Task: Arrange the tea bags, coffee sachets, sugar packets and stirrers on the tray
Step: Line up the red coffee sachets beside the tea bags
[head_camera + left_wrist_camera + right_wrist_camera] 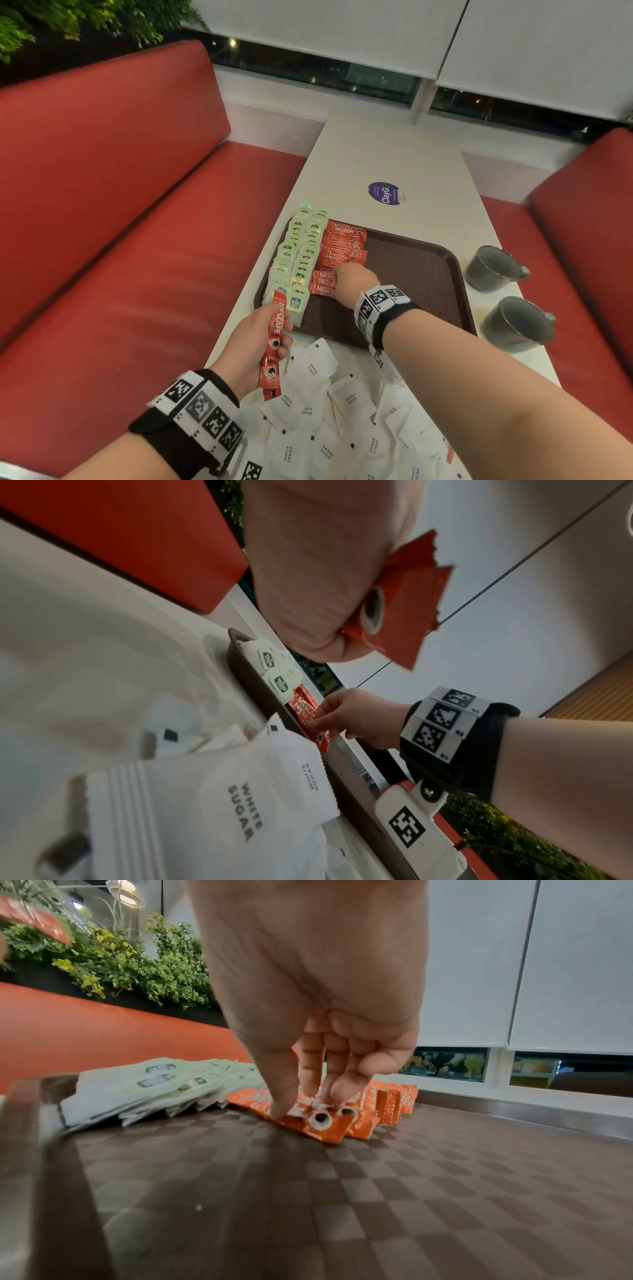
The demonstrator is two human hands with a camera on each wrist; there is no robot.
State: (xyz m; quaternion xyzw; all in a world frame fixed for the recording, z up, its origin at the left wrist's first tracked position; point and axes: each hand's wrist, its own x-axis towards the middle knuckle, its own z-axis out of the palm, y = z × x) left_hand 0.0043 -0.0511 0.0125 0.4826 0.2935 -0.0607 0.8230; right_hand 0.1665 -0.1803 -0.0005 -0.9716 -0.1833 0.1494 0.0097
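Sitting at a red booth seat (113, 212), you've got a long white counter (394, 154) in front of you with a brown tray (421, 274) on it. Two rows of tea bags (296, 255) run along the tray's left side, and a column of red coffee sachets (342, 245) sits just beside them. A loose heap of white sugar packets (342, 418) lies on the counter at the tray's near edge. Two grey cups (493, 269) stand off to the tray's right. Your right hand (354, 279) pinches the nearest sachet in that column with thumb and fingertips (337, 1093). Your left hand (251, 346) is curled round a bunch of held sachets (274, 342) above the tray's near-left corner.
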